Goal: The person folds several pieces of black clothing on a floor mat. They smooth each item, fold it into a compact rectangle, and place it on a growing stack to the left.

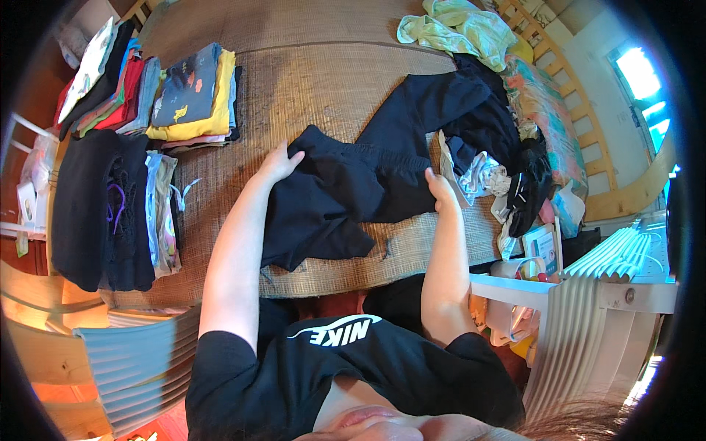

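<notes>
A pair of black trousers (353, 182) with an elastic waistband (380, 157) is spread over the woven mat (309, 88) in front of me. My left hand (280, 163) holds its left side near the waistband, thumb on top. At the opposite end of the waistband, my right hand (439, 190) grips the cloth, with its fingers partly hidden. The trouser legs are bunched towards me, close to the mat's near edge. Just beyond the waistband lies another black garment (424, 102), running into a loose heap of dark and white clothes (485, 165).
Folded shirts (187, 88) and upright rolled clothes (105, 209) stand in rows on the left. A light green cloth (458, 30) and a patterned pillow (543, 116) rest by the wooden bed rail (579, 110). Near my right elbow is a white table edge (507, 289).
</notes>
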The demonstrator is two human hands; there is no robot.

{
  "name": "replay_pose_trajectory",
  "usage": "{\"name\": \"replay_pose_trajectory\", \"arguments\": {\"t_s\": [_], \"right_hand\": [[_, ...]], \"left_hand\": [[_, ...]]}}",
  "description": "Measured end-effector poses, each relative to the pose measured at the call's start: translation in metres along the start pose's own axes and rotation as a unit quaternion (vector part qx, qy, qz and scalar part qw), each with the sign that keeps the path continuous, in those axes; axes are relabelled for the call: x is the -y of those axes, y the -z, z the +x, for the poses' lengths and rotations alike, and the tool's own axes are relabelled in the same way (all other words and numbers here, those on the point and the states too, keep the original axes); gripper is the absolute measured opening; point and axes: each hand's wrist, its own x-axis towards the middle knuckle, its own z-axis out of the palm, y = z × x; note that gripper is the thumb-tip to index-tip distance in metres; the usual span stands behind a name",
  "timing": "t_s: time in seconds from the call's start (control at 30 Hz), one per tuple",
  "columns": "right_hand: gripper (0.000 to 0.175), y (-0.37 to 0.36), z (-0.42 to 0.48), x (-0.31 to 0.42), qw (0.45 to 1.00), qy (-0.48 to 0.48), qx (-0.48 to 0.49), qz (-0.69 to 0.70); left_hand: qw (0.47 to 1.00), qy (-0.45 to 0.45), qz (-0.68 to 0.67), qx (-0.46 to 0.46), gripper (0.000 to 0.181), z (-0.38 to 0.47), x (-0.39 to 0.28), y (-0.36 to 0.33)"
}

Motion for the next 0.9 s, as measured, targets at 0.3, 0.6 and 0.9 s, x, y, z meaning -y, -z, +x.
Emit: {"name": "replay_pose_trajectory", "arguments": {"t_s": [0.3,0.6,0.9], "right_hand": [[0.068,-0.002,-0.026,0.029,0.983,0.077,0.091,0.143],[0.04,-0.009,-0.055,0.062,0.89,0.043,0.235,0.389],[0.025,-0.037,-0.091,0.089,0.923,0.245,0.114,0.273]], "left_hand": [[0.916,0.111,-0.385,-0.004,0.053,0.033,-0.014,-0.009],[0.934,-0.027,-0.352,-0.062,0.041,-0.009,0.004,0.071],[0.926,-0.091,-0.274,-0.244,0.027,-0.081,-0.013,0.088]]}}
